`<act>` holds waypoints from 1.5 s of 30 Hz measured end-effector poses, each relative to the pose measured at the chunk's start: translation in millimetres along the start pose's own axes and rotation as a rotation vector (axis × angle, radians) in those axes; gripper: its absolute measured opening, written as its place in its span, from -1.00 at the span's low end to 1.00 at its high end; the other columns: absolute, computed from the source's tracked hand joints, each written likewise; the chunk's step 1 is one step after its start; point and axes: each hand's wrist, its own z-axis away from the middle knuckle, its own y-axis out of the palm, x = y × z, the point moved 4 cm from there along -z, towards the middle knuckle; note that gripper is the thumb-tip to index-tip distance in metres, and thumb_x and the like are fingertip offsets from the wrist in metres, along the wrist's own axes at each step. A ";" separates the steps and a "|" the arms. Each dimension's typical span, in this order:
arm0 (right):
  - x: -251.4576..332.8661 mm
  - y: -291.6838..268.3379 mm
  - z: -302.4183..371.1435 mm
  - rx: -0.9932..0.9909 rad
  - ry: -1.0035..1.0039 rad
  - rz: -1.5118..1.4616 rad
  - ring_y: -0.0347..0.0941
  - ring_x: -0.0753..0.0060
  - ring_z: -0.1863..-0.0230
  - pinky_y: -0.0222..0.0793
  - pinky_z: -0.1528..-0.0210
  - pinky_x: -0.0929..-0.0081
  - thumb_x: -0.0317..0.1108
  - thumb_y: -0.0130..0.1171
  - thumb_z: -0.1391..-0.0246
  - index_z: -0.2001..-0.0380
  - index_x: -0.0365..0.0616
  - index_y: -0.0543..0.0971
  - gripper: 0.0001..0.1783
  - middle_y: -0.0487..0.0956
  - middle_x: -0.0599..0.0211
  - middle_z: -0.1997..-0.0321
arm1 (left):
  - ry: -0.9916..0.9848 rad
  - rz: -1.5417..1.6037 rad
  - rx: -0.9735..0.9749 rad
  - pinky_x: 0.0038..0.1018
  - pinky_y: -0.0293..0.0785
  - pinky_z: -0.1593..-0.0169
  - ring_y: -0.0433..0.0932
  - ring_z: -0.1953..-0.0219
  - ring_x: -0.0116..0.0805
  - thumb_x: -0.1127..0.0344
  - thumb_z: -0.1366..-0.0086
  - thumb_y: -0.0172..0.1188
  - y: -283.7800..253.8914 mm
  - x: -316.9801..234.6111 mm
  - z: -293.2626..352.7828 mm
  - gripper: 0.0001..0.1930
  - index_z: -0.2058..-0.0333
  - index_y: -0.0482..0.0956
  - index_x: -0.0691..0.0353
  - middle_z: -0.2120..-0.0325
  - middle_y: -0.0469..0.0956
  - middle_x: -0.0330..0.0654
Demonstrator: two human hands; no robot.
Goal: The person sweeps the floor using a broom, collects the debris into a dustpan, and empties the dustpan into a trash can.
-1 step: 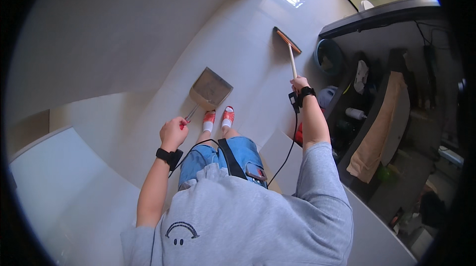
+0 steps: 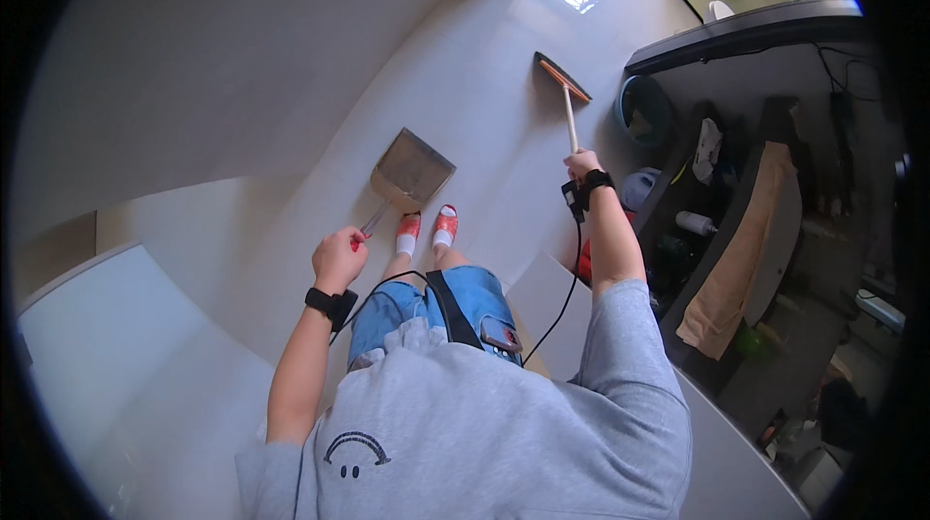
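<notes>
My left hand (image 2: 338, 258) is closed round the red-ended handle of a dustpan (image 2: 414, 171). The dustpan's wide brownish-grey pan is just in front of my feet, over the pale floor. My right hand (image 2: 582, 165) grips the light-coloured stick of a broom (image 2: 572, 123). Its orange and black head (image 2: 563, 77) is farther off, ahead and to the right of the pan, with a gap between the two. Too little detail shows to tell whether any dirt lies in the pan.
A blue-green bucket (image 2: 642, 111) stands right of the broom. Beyond it, a dark shelf unit holds a white bottle (image 2: 696, 222) and a brown cardboard strip (image 2: 741, 249). A white panel (image 2: 136, 355) is at the lower left. Black cables run from both wrists.
Almost nothing differs. My right hand has shifted very slightly with the broom stick; the dustpan stays in about the same place.
</notes>
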 end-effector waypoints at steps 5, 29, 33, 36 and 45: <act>-72.8 69.1 93.2 -0.192 -0.658 0.554 0.41 0.24 0.65 0.31 0.68 0.36 -0.50 -0.03 0.25 0.26 -0.24 0.29 -0.65 0.42 0.12 0.63 | 0.012 -0.026 -0.057 -0.33 0.43 0.39 0.51 0.48 -0.13 0.31 0.11 0.07 -3.1 -0.9 -2.3 -0.86 0.50 0.54 0.09 0.61 0.52 -0.12; 92.7 14.5 100.3 0.295 -0.089 0.021 0.14 0.60 0.84 -0.01 0.87 0.62 -0.40 -0.01 0.05 0.52 -0.11 0.30 -0.90 0.24 0.47 0.79 | -0.068 0.192 -0.161 -0.32 0.44 0.39 0.52 0.47 -0.15 0.28 0.03 0.09 -1.7 44.7 25.6 -0.89 0.48 0.54 0.06 0.58 0.53 -0.15; 116.9 43.7 35.7 0.183 -0.131 0.172 0.14 0.53 0.85 0.00 0.87 0.55 -0.43 -0.03 0.09 0.60 -0.14 0.28 -0.89 0.26 0.43 0.80 | -0.123 0.158 -0.175 -0.32 0.44 0.39 0.52 0.46 -0.15 0.28 0.04 0.09 -7.3 50.3 24.9 -0.88 0.47 0.54 0.07 0.58 0.54 -0.15; 92.2 64.9 10.3 0.191 -0.015 0.289 0.23 0.38 0.83 0.08 0.83 0.47 -0.47 -0.07 0.18 0.55 -0.27 0.29 -0.90 0.34 0.26 0.77 | -0.106 0.173 -0.174 -0.31 0.43 0.39 0.51 0.47 -0.14 0.30 0.07 0.09 -10.8 49.0 12.2 -0.88 0.48 0.53 0.09 0.59 0.53 -0.13; -20.7 70.0 173.1 0.433 -0.634 0.772 0.34 0.40 0.75 0.21 0.77 0.45 -0.48 -0.03 0.14 -0.02 -0.18 0.14 -0.43 0.38 0.20 0.65 | -0.152 0.144 -0.260 -0.33 0.43 0.43 0.51 0.52 -0.16 0.30 0.13 0.11 -11.6 53.9 12.2 -0.90 0.54 0.53 0.08 0.64 0.52 -0.15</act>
